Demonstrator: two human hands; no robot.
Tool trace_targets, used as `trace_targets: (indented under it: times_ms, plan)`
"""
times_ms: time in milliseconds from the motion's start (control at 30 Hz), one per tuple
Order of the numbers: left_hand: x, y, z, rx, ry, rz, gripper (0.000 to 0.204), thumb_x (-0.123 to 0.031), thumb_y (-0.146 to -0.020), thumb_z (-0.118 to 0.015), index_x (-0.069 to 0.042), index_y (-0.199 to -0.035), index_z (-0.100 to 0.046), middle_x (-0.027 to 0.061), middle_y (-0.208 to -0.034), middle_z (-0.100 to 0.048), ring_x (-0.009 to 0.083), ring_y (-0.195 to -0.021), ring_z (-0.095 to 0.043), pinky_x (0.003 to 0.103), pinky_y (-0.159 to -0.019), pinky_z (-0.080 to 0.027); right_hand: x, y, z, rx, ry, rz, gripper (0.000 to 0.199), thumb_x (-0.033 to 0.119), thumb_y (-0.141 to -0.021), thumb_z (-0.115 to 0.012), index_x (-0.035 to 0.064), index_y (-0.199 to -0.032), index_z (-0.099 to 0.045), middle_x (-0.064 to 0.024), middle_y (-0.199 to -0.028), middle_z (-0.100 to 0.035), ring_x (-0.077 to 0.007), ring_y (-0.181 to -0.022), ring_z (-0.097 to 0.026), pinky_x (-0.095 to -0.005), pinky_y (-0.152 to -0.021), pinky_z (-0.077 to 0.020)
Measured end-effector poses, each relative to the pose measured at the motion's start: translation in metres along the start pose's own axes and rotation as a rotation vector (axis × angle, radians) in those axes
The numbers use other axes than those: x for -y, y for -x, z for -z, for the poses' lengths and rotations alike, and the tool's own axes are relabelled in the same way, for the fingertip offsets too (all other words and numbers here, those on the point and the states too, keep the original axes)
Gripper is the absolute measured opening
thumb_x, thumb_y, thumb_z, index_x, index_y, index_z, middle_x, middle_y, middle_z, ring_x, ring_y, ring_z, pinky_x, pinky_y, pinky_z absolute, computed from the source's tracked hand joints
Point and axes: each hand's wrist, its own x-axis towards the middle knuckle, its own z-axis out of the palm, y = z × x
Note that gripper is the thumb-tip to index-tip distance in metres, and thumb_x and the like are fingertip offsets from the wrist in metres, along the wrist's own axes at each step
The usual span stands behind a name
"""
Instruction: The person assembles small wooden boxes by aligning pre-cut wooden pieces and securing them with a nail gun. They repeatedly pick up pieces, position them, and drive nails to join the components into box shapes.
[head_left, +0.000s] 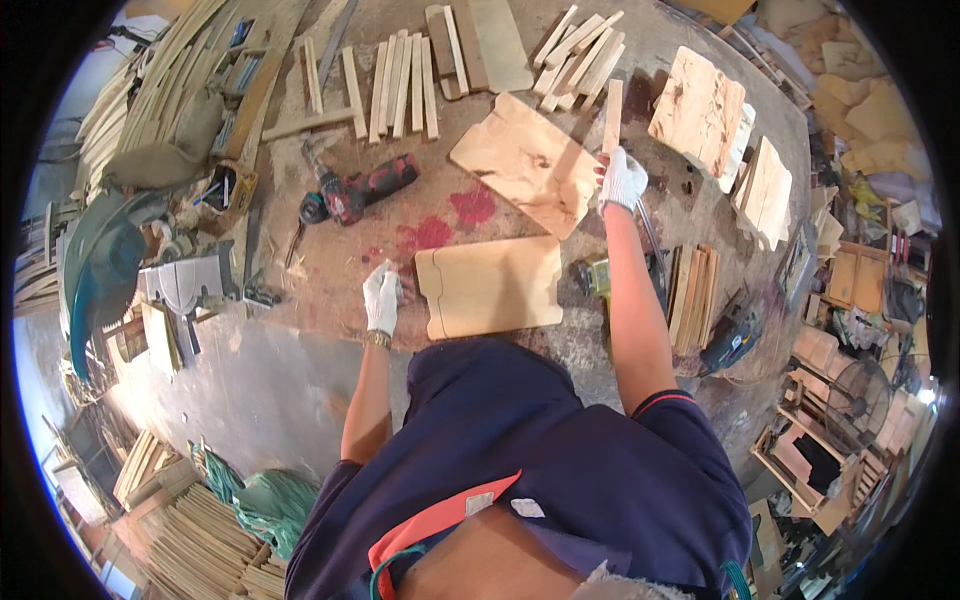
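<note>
White-gloved, my right hand (pixel 622 182) seems to pinch the near end of a wooden strip (pixel 613 112) beside the knotty panel (pixel 530 160); my left hand (pixel 382 297) curls near the notched board (pixel 488 288), contents unclear. I judge this strip-handling; next calls for steady grip

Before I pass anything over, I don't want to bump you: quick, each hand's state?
Left hand: fingers loosely curled; cannot tell if it holds anything.
Right hand: closed, holding a wood strip.
</note>
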Motion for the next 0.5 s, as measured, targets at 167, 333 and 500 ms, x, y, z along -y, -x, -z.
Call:
trace_targets:
  times_ms: [167,333,500]
  plan:
    - [0.004,0.018,-0.004,-0.18,-0.092,-0.319,0.034,-0.014,-0.1,-0.06,0.006,-0.127,-0.062,0.0008,-0.093,-0.065,0.0044,-0.073,-0.056,0.022,-0.061,-0.047,-0.043,0.112,0.072,0.369,0.077,-0.07,0.018,0.016,-0.096,-0.062,-0.0013,-0.095,-0.066,-0.0147,-0.084,-0.074,-0.0162,-0.053,-0.064,-0.0257,-0.042,-0.0461]
    - [0.007,0.051,-0.012,-0.077,-0.087,-0.228,0.03,-0.01,-0.097,-0.059,0.006,-0.122,-0.063,0.0007,-0.088,-0.063,0.0049,-0.069,-0.055,0.025,-0.059,-0.047,-0.085,0.181,0.134,0.723,0.121,-0.257,0.018,0.012,-0.099,-0.056,-0.0011,-0.097,-0.068,-0.0114,-0.08,-0.073,-0.014,-0.055,-0.064,-0.0244,-0.044,-0.0466]
    - [0.026,0.072,-0.021,-0.175,-0.144,-0.211,0.032,-0.012,-0.094,-0.059,0.008,-0.118,-0.064,0.0024,-0.087,-0.066,0.0113,-0.077,-0.063,0.029,-0.068,-0.051,-0.101,0.194,0.171,1.007,0.413,-0.289,0.028,0.031,-0.096,-0.059,0.0042,-0.09,-0.067,-0.0058,-0.076,-0.069,-0.0117,-0.058,-0.063,-0.0244,-0.051,-0.0472]
